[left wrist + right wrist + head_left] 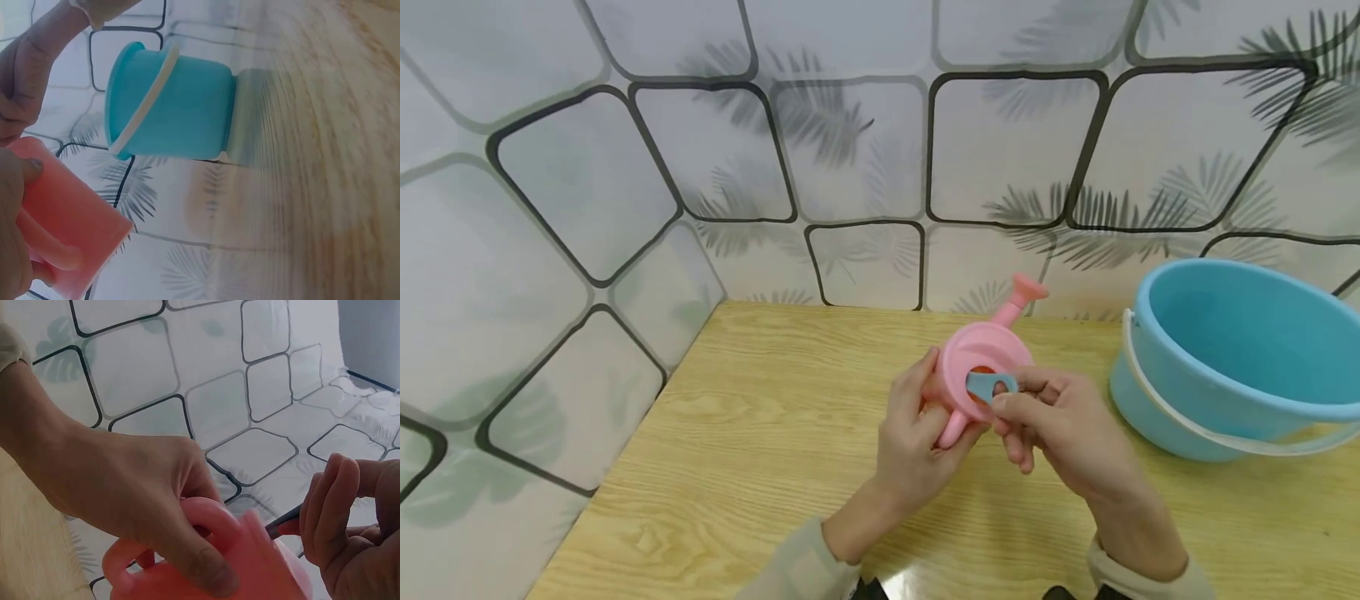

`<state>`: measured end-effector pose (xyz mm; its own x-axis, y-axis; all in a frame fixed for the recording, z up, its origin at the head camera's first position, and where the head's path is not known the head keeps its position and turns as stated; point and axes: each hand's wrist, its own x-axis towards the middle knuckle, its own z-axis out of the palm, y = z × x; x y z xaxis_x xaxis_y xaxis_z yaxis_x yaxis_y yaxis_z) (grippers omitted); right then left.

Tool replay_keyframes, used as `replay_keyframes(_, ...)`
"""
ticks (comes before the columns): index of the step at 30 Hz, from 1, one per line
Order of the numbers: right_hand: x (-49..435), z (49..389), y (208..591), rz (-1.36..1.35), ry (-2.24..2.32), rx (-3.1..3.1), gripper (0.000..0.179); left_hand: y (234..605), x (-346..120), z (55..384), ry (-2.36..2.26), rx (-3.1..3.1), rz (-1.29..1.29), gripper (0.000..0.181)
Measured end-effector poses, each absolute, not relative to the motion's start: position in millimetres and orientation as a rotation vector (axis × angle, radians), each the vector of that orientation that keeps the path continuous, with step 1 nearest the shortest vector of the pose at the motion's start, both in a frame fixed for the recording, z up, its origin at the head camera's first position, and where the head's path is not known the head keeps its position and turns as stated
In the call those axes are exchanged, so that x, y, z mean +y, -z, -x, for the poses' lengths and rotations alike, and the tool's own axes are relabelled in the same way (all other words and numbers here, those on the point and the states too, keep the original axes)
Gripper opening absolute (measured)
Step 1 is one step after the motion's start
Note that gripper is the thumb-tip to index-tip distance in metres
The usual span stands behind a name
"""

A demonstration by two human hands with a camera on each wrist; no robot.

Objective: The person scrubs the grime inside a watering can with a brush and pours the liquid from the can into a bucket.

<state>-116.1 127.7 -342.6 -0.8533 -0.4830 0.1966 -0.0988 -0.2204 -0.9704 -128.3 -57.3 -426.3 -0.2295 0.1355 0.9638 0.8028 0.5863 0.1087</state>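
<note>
Head view shows a pink plastic toy watering can held in the air above the table, tilted, its partly covered round opening facing the person and its spout pointing away. A small light-blue plastic piece with a ring-shaped end lies across that opening; its inner end may be just inside, though this view cannot settle it. Something orange-red shows within.

Both hands are engaged. The left hand is curled round the can, its thumb along the side, by the pink loop handle. The right hand pinches the blue piece by its ring, the remaining fingers loosely bent.

The step in hand looks like guiding the piece at the opening; whether inward or outward, a still moment cannot tell. Either way, the next move calls for a steady left grip and a right pinch that clears the rim without catching.

To the right, well apart from the can, a light-blue plastic bucket with a white handle stands upright on the wood-grained table. Behind rises a pale wall covering with dark outlines and leaf prints.
</note>
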Motion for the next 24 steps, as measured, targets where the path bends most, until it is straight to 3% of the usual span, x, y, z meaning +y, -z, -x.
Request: replay_keyframes(24,120,106,332,0.676,1.957,2.325,0.03,426,-56,130,0.72,-1.689,0.779,0.041)
